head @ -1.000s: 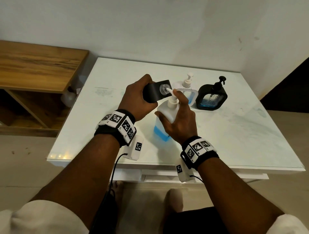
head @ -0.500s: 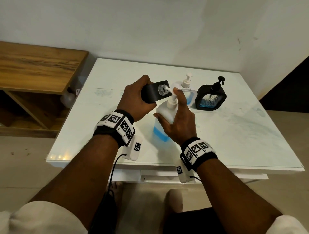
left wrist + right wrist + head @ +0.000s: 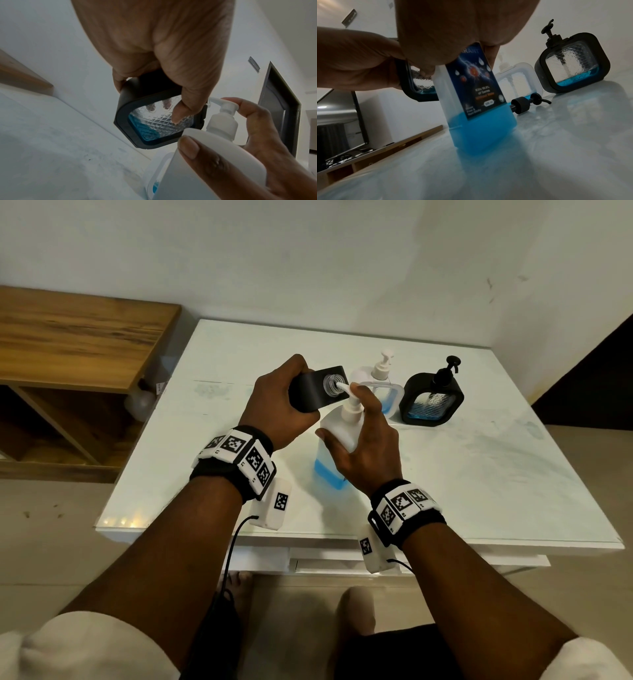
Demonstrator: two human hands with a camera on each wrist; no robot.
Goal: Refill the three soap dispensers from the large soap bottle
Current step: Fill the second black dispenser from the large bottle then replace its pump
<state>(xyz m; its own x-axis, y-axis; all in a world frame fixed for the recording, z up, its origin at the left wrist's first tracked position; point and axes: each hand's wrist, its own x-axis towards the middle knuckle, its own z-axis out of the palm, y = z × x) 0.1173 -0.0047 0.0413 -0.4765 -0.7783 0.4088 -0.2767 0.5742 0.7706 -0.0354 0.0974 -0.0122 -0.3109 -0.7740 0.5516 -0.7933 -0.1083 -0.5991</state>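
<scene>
**Inspector:** Status of both hands and the item under fill

**Assessor:** Left hand point(image 3: 279, 402) wrapped round the uncapped black dispenser point(image 3: 317, 387), lifted clear of the worktop point(image 3: 513, 474) and tipped so the open threaded neck faces the nozzle. Right hand point(image 3: 368, 440) clasped on the large soap bottle point(image 3: 334, 453), thumb on the shoulder, one fingertip on the pump head point(image 3: 226, 106). Bottle standing on the worktop, blue soap only in the lower part

**Inspector:** Handling properties

**Assessor:** Black dispenser judged rigid and light, only a little blue liquid pooled in one corner; faceted clear window probably slick, so best gripped across the matt frame, as at present. Large bottle judged semi-rigid plastic, base-heavy, likely to rock under an off-centre press; best steadied at the shoulder. Any drip at the neck likely to make both slippery

**Inspector:** Remaining items

**Assessor:** Removed black pump point(image 3: 527, 104) lying on the worktop behind the bottle. White dispenser point(image 3: 378, 392) and second black dispenser point(image 3: 432, 400) upright further back, pumps fitted, each with a shallow layer of blue
</scene>
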